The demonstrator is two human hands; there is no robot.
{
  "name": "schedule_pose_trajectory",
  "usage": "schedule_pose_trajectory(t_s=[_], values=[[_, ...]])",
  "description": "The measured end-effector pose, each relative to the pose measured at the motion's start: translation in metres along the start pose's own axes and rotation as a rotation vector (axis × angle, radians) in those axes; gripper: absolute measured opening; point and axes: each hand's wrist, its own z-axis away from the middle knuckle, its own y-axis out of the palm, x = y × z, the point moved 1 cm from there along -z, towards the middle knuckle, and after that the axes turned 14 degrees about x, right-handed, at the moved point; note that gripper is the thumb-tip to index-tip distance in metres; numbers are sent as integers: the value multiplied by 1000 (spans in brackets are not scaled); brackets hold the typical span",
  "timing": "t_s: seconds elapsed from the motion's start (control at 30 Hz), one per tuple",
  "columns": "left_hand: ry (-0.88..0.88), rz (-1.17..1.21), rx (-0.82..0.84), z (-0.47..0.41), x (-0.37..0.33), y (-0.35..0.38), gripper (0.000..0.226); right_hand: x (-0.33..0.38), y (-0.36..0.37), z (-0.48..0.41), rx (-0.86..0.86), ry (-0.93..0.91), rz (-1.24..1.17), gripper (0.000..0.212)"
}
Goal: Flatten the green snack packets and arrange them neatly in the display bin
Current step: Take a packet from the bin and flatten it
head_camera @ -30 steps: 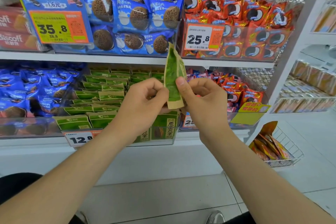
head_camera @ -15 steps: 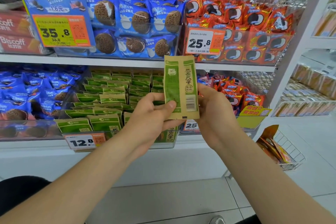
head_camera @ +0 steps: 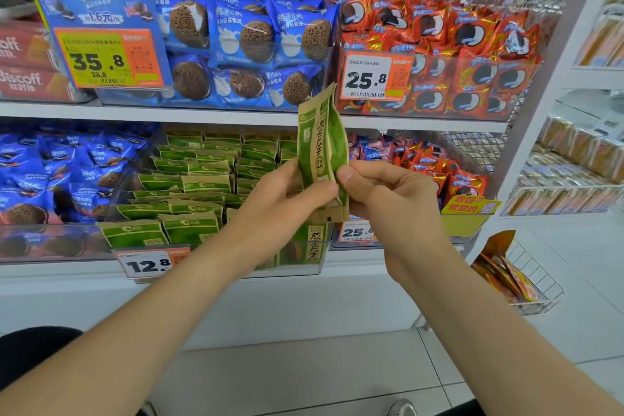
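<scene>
While the green-and-tan film snack packet (head_camera: 319,145) is held upright in front of the shelving, it stands above the right end of the clear plastic display bin (head_camera: 314,269) and is not yet in it. Left of the bin lie blue cookie packets (head_camera: 67,172). Inside the bin, rows of flat green snack packets (head_camera: 202,176) overlap, with the front rows behind the price label marked 12.8 (head_camera: 145,265).

The left hand (head_camera: 287,203) grips the held packet's lower left edge with the thumb across the front face; the grip behind the packet is hidden. The packet is turned partly edge-on and bulges along its length, so it is judged not yet flat. The right hand (head_camera: 388,199) pinches the lower right edge between thumb and curled fingers (head_camera: 395,176). Right of the hands sit red cookie packets (head_camera: 466,186) and, lower, a white wire basket (head_camera: 537,284).

Handling judgement: the packet appears light, thin-walled and pliable, with loose contents that will shift under pressure. The film is probably smooth and may slip. Take hold at the sealed bottom margin and side seams. Press both faces evenly from bottom to top. Excess force could burst a seal.
</scene>
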Motion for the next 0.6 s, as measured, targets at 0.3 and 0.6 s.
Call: schedule_pose_trajectory(t_s=[0.3,0.6], values=[[-29,84,84,0,5,-8,40,2,2,-1,104,-25,38,11],[-93,194,225,2,-5,-24,36,2,4,-1,121,16,-40,13]])
